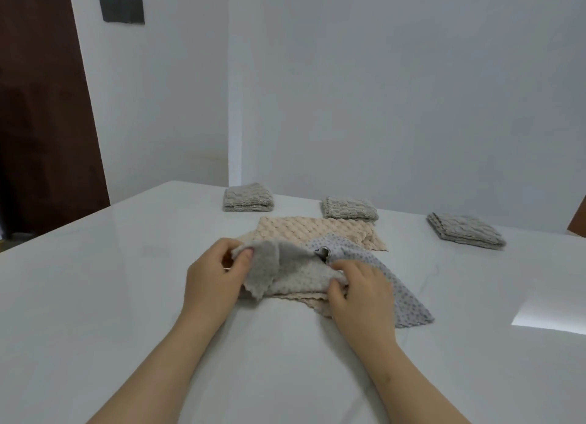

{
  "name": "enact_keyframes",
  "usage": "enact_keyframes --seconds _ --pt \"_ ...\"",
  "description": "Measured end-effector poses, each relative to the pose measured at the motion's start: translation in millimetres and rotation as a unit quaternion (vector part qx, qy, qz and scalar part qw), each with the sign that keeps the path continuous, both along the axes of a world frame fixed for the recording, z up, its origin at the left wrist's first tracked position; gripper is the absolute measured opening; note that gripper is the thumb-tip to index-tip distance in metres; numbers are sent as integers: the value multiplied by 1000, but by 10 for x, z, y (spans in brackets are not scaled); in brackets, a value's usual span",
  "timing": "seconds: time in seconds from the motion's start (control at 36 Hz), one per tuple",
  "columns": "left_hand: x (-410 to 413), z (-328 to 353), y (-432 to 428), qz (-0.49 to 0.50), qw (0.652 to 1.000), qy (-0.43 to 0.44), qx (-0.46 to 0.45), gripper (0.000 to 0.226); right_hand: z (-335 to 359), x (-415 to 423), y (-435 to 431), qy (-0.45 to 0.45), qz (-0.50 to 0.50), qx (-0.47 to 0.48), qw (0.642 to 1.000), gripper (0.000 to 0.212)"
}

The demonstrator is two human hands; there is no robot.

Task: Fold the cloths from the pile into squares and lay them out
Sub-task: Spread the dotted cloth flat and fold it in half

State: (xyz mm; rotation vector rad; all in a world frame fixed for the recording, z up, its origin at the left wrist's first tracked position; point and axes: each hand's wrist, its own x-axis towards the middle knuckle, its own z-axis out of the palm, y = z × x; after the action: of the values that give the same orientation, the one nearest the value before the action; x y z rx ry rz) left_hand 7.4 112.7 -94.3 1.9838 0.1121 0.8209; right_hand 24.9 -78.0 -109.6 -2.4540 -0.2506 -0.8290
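Folding now: grey cloth (279,265) is up at dead centre, crumpled on top of the pile and not yet squared. I judge this to be the start of a fourth fold.
Left hand: left hand (215,274) pinches the cloth's 9 o'clock corner between thumb and fingers, raised a little off the surface.
Right hand: right hand (361,293) has its fingers curled into the 3 o'clock edge, clutching it down against the pile.
Waiting: beige cloth (317,231) lies spread underneath, reaching toward 12 o'clock. Dotted cloth (390,284) trails off toward 4 o'clock. Both are unfolded.
Done: three grey squares are laid out along the far side, well apart. First folded square (248,197) sits at 11 o'clock, second folded square (348,208) at 1 o'clock, third folded square (466,230) at 2 o'clock.
Progress: three down, one in hand, two to go, so roughly halfway by my reckoning.
Surface: table (126,296) is white and glossy, with a bright patch (551,312) of light at 3 o'clock.
Room: pale wall (380,90) runs behind, a dark door (41,122) stands at 10 o'clock, and a dark panel (121,8) hangs high toward 11 o'clock.
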Motion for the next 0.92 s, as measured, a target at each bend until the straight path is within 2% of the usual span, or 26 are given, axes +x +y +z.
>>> enact_keyframes --seconds 0.06,0.11,0.19,0.25,0.31,0.39,0.44,0.5,0.58,0.61,0.67,0.72,0.78,0.83,0.86,0.92 --pt "6 23 26 21 995 3 -101 18 7 22 -61 34 -32 -4 999 33" --pt "9 60 42 15 975 10 -221 17 -7 41 -104 46 -43 -13 998 35" --pt "-25 154 -4 -43 926 34 -372 16 27 20 -47 -4 -23 10 1000 31" --pt "-61 213 -68 -94 905 47 -412 16 44 -11 48 -60 44 21 997 34" --pt "-95 248 -133 -144 894 47 -422 14 63 -98 180 -79 127 11 989 36" --pt "-149 285 -214 -211 889 43 -404 10 68 -206 328 -30 198 29 979 60" --pt "-186 309 -255 -249 886 39 -390 11 93 -219 383 6 207 68 976 68" --pt "-218 333 -283 -277 888 35 -366 15 132 -197 385 29 211 141 967 53" --pt "-231 337 -295 -299 899 24 -318 24 202 -149 353 41 193 228 953 13" --pt "-232 329 -292 -301 907 17 -294 28 238 -144 345 54 195 266 943 11" --pt "-209 281 -272 -288 938 -5 -193 37 344 -164 338 86 221 356 904 24" --pt "-182 225 -256 -242 970 -24 -25 45 461 -155 322 132 265 450 843 26" --pt "-167 184 -248 -209 973 -26 91 48 554 -135 307 181 314 522 772 24" --pt "-159 157 -253 -207 972 -9 106 58 585 -103 301 214 349 571 711 18" --pt "-163 155 -260 -216 973 1 86 63 611 -105 303 234 354 588 689 25" --pt "-185 177 -278 -247 968 13 37 71 636 -117 288 288 345 599 663 53"
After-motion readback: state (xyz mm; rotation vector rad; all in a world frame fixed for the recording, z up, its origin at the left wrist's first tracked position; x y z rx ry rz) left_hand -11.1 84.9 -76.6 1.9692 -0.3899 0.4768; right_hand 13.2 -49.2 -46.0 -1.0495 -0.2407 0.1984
